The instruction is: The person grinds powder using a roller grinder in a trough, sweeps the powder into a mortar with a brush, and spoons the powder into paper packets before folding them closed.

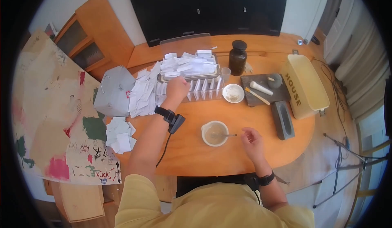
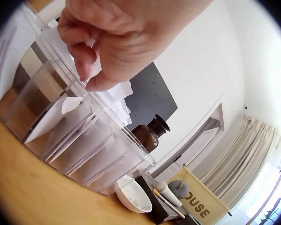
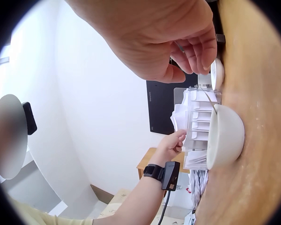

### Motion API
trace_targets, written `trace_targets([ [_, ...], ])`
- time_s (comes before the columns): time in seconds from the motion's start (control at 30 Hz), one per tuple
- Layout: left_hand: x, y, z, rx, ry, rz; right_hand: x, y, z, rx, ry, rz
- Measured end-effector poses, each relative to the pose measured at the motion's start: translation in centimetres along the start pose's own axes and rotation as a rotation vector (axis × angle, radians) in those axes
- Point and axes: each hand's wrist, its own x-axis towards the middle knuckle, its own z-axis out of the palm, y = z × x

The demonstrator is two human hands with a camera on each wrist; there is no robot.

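Note:
My left hand [image 1: 178,89] is over the front of a clear divided box [image 1: 207,99], fingers bent and fingertips right at its rim. Folded white paper packets [image 1: 204,88] stand upright in the box's compartments, one with its top gaping below the fingers in the left wrist view. I cannot tell whether the fingers pinch any paper. My right hand [image 1: 252,143] hovers over the table with loosely bent fingers, holding nothing. To its left sits a white spouted bowl [image 1: 205,135] with pale beige contents and a thin metal handle [image 1: 231,135] leaning out over the rim.
Loose white slips [image 1: 190,66] fill a tray behind the box; more paper [image 1: 141,91] lies left by a grey metal case [image 1: 114,87]. Rightward are a small white dish [image 1: 226,99], brown jar [image 1: 237,60], dark board [image 1: 249,81] with pestle and brush, stone trough [image 1: 281,121] and yellow bin [image 1: 292,85].

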Motion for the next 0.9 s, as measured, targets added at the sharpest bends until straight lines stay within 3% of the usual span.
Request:
trace_targets([
  [0.17, -3.2, -1.2, -1.9, -0.166, 0.193, 0.018, 0.5, 1.6, 0.5, 0.019, -0.126, 0.087],
  [0.27, -3.4, -5.7, -2.7, -0.114, 0.342, -0.035, 0.4, 2.2, 1.2, 0.186, -0.158, 0.138],
  [0.47, -1.4, -15.2, -6.1, 0.148, 0.273, -0.363, 0.2, 0.1, 1.9, 0.246, -0.154, 0.263],
  [0.67, -1.0, -17.0, -6.8, 0.228, 0.169, -0.403, 0.0, -0.4, 2.2, 0.206, -0.156, 0.223],
  [0.9, -0.7, -18.4, -5.1, 0.315, 0.174, -0.364, 0.0, -0.6, 2.0, 0.183, -0.142, 0.203],
])
